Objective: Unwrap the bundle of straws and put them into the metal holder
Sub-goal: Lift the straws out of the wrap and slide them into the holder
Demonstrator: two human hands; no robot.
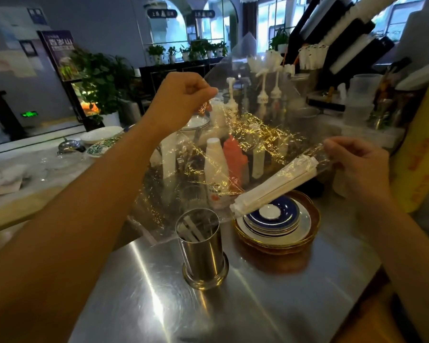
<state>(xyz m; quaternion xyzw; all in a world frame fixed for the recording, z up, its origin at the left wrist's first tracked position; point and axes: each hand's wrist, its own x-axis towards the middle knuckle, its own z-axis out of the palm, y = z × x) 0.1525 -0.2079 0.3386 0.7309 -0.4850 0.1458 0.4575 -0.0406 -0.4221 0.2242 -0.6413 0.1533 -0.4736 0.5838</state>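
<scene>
The right hand (357, 167) is gripping the upper end of the straws (270, 188), its fingers curling round the bundle. The bundle is slanting down and to the left from that hand, its lower end hanging just over the plates (305, 226). The left hand (183, 100) is pinching an edge of the wrap (233, 142) high up, well apart from the bundle, and the clear sheet is stretching between the two hands. The holder (201, 251) is standing upright on the counter (270, 293), below the wrap and just left of the plates, with a few straws inside.
</scene>
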